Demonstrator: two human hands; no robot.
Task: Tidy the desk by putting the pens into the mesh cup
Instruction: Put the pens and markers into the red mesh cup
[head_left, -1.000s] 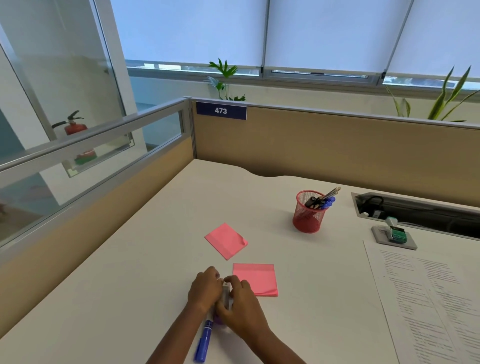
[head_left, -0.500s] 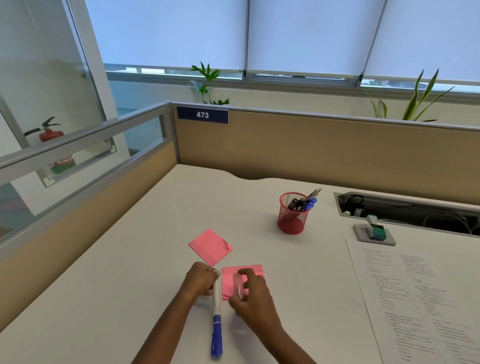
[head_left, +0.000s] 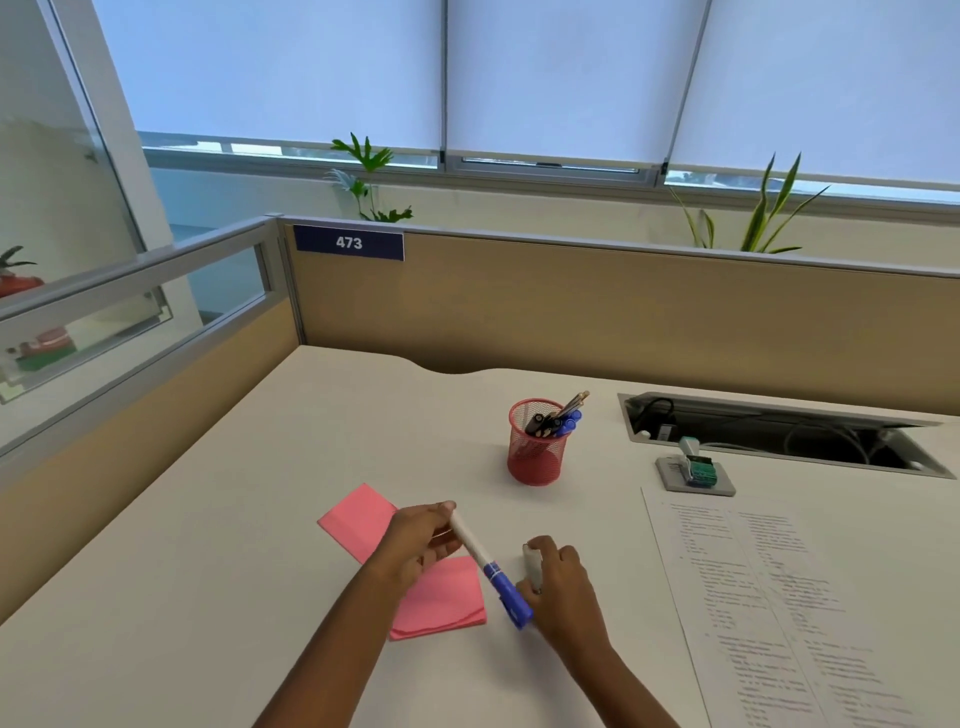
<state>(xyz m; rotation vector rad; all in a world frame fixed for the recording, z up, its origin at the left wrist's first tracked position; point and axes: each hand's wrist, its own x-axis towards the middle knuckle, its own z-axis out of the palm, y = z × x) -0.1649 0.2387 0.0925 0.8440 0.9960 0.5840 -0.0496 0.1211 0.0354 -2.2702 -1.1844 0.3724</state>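
Observation:
A white pen with a blue cap (head_left: 485, 564) is held at its white end by my left hand (head_left: 418, 540), slanting down to the right above the desk. My right hand (head_left: 558, 584) grips a small whitish object (head_left: 531, 564) upright on the desk, just right of the pen's blue end. The red mesh cup (head_left: 535, 449) stands further back, holding several pens, and is apart from both hands.
Two pink sticky-note pads (head_left: 358, 522) (head_left: 441, 603) lie under and beside my left hand. Printed paper sheets (head_left: 779, 597) cover the right side. A small grey device (head_left: 696, 470) sits before an open cable tray (head_left: 779, 436). Beige partitions (head_left: 623, 322) wall the desk's back and left.
My hands have come apart. The left hand has lifted the pen and swung it so the blue end points right. The right hand moved right with the small whitish object.

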